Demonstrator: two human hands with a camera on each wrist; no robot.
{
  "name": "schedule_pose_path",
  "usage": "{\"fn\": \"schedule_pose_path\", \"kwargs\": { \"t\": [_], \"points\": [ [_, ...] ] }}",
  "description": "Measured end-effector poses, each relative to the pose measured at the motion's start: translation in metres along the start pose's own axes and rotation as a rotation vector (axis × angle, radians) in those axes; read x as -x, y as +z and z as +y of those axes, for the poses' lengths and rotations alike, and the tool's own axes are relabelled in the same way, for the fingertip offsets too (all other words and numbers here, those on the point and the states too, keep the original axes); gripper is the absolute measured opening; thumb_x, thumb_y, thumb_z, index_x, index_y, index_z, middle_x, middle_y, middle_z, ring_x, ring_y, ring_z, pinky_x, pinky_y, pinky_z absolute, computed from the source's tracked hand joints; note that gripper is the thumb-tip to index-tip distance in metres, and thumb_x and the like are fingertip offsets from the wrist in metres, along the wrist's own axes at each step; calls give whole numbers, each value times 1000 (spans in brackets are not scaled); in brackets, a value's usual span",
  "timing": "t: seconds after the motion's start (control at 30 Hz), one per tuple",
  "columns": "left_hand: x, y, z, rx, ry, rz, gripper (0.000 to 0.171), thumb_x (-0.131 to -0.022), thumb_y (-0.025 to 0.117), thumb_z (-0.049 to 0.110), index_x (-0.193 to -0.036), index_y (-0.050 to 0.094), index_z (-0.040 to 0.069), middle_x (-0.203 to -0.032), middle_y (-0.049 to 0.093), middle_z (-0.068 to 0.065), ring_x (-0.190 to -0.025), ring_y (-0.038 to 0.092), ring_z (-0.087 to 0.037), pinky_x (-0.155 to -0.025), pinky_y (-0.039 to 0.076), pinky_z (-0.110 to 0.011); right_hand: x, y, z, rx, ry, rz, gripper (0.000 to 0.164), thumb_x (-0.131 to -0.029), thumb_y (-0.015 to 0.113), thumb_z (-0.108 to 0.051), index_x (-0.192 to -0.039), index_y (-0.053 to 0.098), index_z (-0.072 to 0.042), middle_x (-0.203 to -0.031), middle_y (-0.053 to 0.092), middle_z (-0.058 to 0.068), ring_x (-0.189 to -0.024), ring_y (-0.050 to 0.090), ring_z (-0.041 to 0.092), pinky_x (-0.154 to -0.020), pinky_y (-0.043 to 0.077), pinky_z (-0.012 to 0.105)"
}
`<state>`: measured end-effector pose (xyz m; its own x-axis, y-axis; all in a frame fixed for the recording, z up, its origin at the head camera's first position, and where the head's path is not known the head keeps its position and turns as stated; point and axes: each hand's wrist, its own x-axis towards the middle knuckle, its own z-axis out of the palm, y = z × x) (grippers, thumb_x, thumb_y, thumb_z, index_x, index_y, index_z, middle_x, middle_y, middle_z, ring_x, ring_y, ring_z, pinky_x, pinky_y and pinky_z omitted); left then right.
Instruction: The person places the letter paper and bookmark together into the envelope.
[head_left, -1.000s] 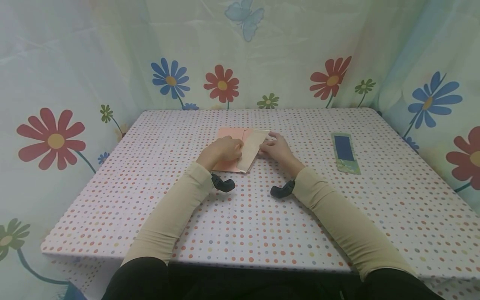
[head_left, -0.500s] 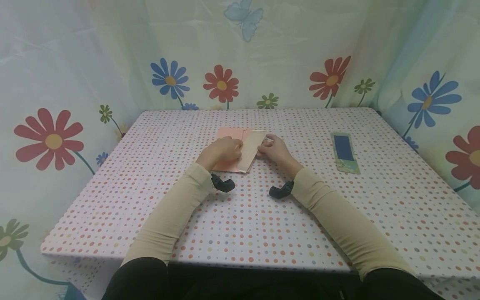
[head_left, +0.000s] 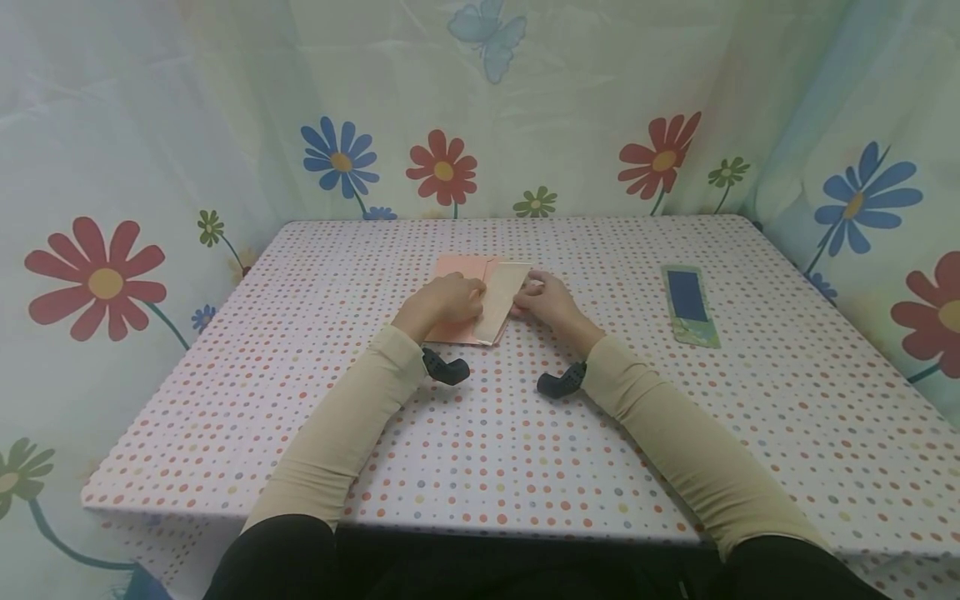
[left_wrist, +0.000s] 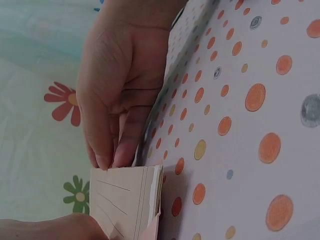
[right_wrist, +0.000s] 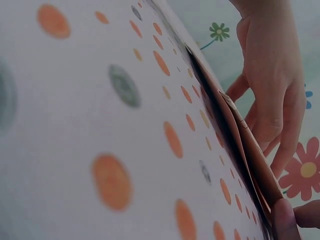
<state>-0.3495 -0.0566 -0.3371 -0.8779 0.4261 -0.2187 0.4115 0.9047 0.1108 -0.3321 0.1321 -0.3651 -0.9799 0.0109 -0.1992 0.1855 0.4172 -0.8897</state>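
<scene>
A thin notebook [head_left: 462,266] with a pink left part lies on the table. Its cream page [head_left: 504,302] slants to the right over the pink part. My left hand [head_left: 452,298] rests on the notebook, its fingertips close to the page's left side. My right hand [head_left: 551,302] pinches the right edge between thumb and finger; the right wrist view shows these fingers [right_wrist: 285,217] at the edge. Faint lines mark the cream face [left_wrist: 117,195] in the left wrist view, and layered sheets show along its side. The undersides of my left fingers are partly hidden.
A green card-like packet with a dark blue panel [head_left: 687,297] lies to the right on the dotted tablecloth [head_left: 495,467]. Flower-printed curtains [head_left: 577,100] stand around the table. A black wrist camera mount [head_left: 446,367] sits beneath my left wrist.
My right hand has shifted slightly left, and the cream page's right edge has moved left with it. My left hand and the green packet have stayed in place.
</scene>
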Motion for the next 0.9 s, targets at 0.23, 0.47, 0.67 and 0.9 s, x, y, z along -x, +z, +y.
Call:
{"fn": "schedule_pose_path", "kwargs": {
  "t": [0.23,0.47,0.67,0.9],
  "points": [
    [2,-1,1,15,-1,0,52,-94,42,31,-145,39,22,-144,42,-8,-133,40,-25,-108,36,-43,0,2,-1,25,-9,-20,71,-90,60,-14,-151,23,-12,-124,60,13,-104,63,22,-99,46,34],
    [3,0,1,23,0,10,51,-93,43,30,-143,41,22,-142,44,-8,-130,42,-24,-107,37,-44,-1,5,-2,-31,20,-55,67,-92,59,-16,-150,26,-13,-129,57,13,-103,65,20,-94,50,30],
    [3,0,1,18,9,19,50,-93,43,29,-142,42,21,-140,46,-7,-129,43,-23,-106,38,-43,1,7,-4,-21,34,-74,63,-94,58,-21,-149,29,-14,-136,53,12,-104,65,20,-92,51,29],
    [3,0,1,13,-2,11,50,-94,44,31,-143,41,22,-142,44,-8,-129,44,-25,-106,39,-44,3,5,-3,-12,-4,-130,63,-95,54,-22,-150,25,-10,-139,49,16,-107,64,23,-101,46,34]
  ]
}}
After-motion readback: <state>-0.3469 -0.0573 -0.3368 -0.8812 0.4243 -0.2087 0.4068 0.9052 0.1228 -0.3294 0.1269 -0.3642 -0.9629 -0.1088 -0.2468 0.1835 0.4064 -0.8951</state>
